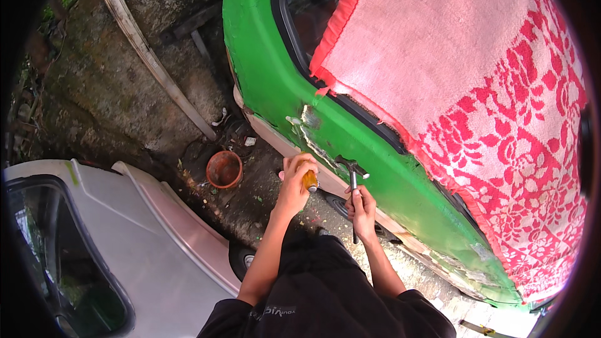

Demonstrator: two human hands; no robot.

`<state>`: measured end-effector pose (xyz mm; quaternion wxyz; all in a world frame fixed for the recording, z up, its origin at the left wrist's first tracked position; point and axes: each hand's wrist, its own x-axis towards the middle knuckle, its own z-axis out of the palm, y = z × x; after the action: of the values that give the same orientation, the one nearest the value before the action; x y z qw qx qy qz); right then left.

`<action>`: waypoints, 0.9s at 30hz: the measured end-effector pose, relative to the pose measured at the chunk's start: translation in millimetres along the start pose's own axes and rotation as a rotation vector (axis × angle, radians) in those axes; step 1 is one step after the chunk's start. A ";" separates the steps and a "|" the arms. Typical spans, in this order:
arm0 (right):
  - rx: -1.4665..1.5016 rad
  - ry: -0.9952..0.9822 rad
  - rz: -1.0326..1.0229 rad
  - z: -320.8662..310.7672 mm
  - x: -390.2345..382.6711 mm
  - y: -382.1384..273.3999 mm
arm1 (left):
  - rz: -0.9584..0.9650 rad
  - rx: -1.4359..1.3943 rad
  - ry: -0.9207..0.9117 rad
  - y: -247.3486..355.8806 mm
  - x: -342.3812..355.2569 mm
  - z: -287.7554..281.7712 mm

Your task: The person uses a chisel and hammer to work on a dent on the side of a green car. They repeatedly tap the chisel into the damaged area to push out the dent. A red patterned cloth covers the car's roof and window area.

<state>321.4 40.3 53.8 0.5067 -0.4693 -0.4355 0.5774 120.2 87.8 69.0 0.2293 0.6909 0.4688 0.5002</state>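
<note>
My left hand (293, 186) is wrapped around the amber handle (310, 180) of a tool with a metal end cap. Its working end is hidden by my fingers and the car side, so I cannot tell its exact kind. In my right hand (362, 208) is a hammer (353, 169), gripped by its dark handle with the metal head up, right of the amber handle. Both hands are close to the lower side of a green car (275, 87). Just beyond my left hand, a patch of damaged, peeling paint (308, 126) shows bare metal and pale filler.
A pink and red floral blanket (451, 81) covers the green car's windows and roof. At the lower left stands a silver car (156, 231). Between the cars, a terracotta pot (224, 169) sits on littered ground. A long curved strip (144, 50) leans at the back left.
</note>
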 end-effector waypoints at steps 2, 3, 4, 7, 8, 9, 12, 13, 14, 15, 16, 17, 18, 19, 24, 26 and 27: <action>0.001 -0.012 -0.015 -2.8 1.6 -3.2 | 0.032 0.051 0.001 6.3 2.2 0.2; 0.001 -0.018 -0.023 -4.1 2.4 -4.9 | 0.024 0.054 0.003 6.5 4.5 0.4; -0.009 -0.020 -0.023 -4.9 2.4 -7.8 | 0.012 0.056 0.008 6.3 6.1 0.9; -0.058 -0.033 -0.062 -6.7 3.0 -13.4 | -0.022 0.065 0.004 7.6 12.3 3.5; -0.086 -0.040 -0.100 -8.0 2.1 -12.3 | -0.033 0.070 -0.001 8.1 14.6 3.9; -0.114 -0.048 -0.137 -9.2 0.8 -11.4 | -0.040 0.059 0.013 7.4 16.3 5.1; -0.279 -0.027 -0.282 -8.4 -6.8 -14.3 | -0.058 0.042 0.043 6.7 22.8 7.3; -0.335 -0.032 -0.330 -10.0 -10.4 -16.7 | -0.067 0.042 0.046 10.4 26.0 6.4; -0.390 -0.037 -0.377 -12.8 -14.5 -19.2 | -0.076 0.042 0.049 12.7 27.6 6.1; -0.446 -0.041 -0.425 -14.5 -17.4 -19.9 | -0.081 0.049 0.053 12.5 27.3 6.7; -0.490 -0.027 -0.536 -13.7 -16.1 -17.9 | -0.083 0.053 0.055 12.2 27.8 8.3; -0.488 -0.059 -0.566 -12.5 -14.3 -18.4 | -0.085 0.056 0.056 12.3 28.7 9.4; -0.485 -0.090 -0.595 -8.8 -11.3 -19.9 | -0.077 0.066 0.056 12.9 30.6 9.8; -0.480 -0.120 -0.622 -3.8 -9.2 -24.3 | -0.069 0.079 0.053 12.9 31.8 11.2; -0.573 -0.115 -0.491 6.9 -13.5 -41.3 | -0.060 0.131 0.047 9.1 34.4 11.4; -0.561 -0.123 -0.472 8.6 -10.5 -40.5 | -0.069 0.110 0.035 9.9 34.2 12.5; -0.555 -0.127 -0.463 9.5 -8.6 -40.0 | -0.070 0.122 0.032 9.0 35.5 11.7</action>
<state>319.5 35.8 95.5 0.4493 -0.4411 -0.7010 0.3350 136.7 116.6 88.3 0.1968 0.6788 0.5258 0.4734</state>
